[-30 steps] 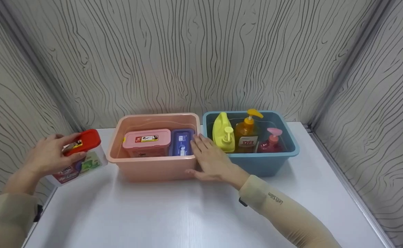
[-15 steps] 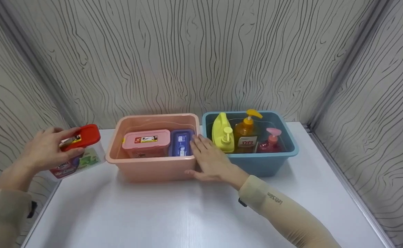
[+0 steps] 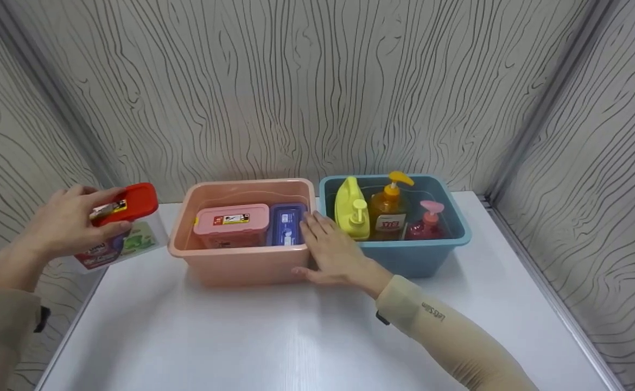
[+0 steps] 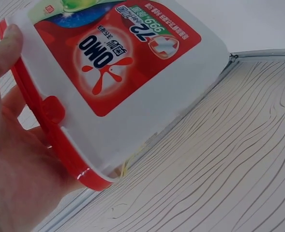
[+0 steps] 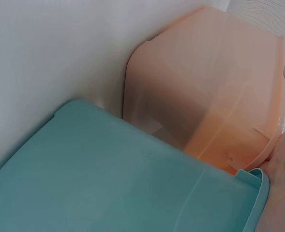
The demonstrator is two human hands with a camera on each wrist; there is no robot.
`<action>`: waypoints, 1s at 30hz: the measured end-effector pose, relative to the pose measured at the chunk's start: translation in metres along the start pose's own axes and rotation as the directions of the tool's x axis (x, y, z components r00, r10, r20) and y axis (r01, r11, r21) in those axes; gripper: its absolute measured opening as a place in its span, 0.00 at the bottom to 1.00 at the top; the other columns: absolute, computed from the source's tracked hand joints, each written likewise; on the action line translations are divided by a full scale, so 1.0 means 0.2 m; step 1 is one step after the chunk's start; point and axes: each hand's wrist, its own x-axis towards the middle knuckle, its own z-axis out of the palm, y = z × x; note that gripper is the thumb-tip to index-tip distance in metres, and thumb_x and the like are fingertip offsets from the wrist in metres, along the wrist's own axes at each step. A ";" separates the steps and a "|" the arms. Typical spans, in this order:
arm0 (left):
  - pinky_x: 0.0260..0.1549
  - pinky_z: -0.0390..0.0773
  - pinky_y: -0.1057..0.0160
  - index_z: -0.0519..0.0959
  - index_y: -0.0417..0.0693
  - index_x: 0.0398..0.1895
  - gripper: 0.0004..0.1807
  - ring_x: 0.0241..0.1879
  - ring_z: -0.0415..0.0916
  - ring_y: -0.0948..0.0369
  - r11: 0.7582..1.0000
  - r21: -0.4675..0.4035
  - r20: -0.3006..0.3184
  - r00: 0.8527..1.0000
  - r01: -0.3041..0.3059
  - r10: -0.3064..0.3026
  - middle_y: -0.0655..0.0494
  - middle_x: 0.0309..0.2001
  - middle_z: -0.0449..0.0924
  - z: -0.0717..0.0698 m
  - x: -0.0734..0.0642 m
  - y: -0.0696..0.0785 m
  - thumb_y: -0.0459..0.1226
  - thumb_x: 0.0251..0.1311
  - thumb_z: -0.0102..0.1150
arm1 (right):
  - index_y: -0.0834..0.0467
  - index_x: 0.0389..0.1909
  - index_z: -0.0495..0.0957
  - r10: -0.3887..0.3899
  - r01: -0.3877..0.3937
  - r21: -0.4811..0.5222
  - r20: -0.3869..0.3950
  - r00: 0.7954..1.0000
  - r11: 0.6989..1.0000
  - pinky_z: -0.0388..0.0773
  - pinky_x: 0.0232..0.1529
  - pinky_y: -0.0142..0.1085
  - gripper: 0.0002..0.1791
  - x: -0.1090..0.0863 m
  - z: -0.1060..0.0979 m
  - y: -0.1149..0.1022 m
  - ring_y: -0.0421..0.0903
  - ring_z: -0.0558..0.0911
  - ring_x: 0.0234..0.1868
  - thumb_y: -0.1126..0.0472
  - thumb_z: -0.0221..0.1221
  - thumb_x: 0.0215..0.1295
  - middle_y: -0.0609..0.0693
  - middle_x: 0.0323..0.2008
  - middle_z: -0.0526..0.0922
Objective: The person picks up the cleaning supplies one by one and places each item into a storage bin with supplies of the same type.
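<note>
My left hand [image 3: 59,225] holds a laundry capsule box [image 3: 143,200] by its red lid, fingers over one side and thumb on the other. It is tilted and off the table, left of the pink bin [image 3: 247,266]. The left wrist view shows its OMO label [image 4: 111,63]. My right hand [image 3: 332,255] rests with straight fingers on the pink bin's right rim, beside the blue bin [image 3: 404,255]. Inside the pink bin are a pink-lidded box [image 3: 232,220] and a blue-lidded box [image 3: 287,224].
In the blue bin stand a yellow jug [image 3: 351,212], an orange pump bottle [image 3: 388,214] and a pink pump bottle [image 3: 427,224]. Both bins stand side by side on the white table [image 3: 274,336]. Patterned panels [image 3: 317,87] enclose the back and sides.
My left hand has lifted the laundry capsule box higher and moved slightly left with it. The right hand and both bins stay put.
</note>
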 end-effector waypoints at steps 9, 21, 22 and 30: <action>0.55 0.83 0.24 0.68 0.43 0.86 0.50 0.63 0.65 0.30 0.999 -0.010 0.009 0.999 -0.042 0.042 0.26 0.70 0.71 -0.06 0.03 0.08 0.57 0.69 0.74 | 0.57 0.93 0.45 0.007 -0.007 0.011 0.008 1.000 1.000 0.49 0.94 0.59 0.65 0.00 0.00 0.00 0.59 0.46 0.96 0.15 0.45 0.72 0.57 0.94 0.45; 0.58 0.81 0.26 0.70 0.48 0.86 0.48 0.65 0.64 0.32 0.996 -0.024 0.025 0.996 -0.081 0.081 0.30 0.71 0.71 -0.09 0.09 0.19 0.58 0.69 0.73 | 0.61 0.92 0.49 -0.015 0.015 -0.005 -0.013 1.000 1.000 0.46 0.95 0.55 0.63 0.00 -0.01 0.01 0.60 0.49 0.95 0.20 0.51 0.75 0.59 0.94 0.48; 0.57 0.82 0.26 0.70 0.48 0.86 0.48 0.65 0.64 0.32 0.996 -0.025 0.025 0.996 -0.084 0.084 0.30 0.71 0.71 -0.09 0.09 0.20 0.58 0.69 0.73 | 0.61 0.92 0.49 -0.014 0.014 -0.004 -0.013 1.000 1.000 0.46 0.95 0.55 0.63 0.00 -0.01 0.01 0.60 0.49 0.95 0.20 0.51 0.75 0.59 0.94 0.48; 0.60 0.81 0.26 0.68 0.50 0.87 0.49 0.67 0.64 0.33 0.994 -0.044 0.040 0.994 -0.100 0.102 0.31 0.73 0.71 -0.08 0.12 0.26 0.59 0.69 0.73 | 0.59 0.93 0.48 -0.017 0.017 -0.011 -0.011 1.000 1.000 0.49 0.95 0.57 0.65 0.00 0.00 0.01 0.61 0.49 0.95 0.16 0.46 0.73 0.59 0.94 0.49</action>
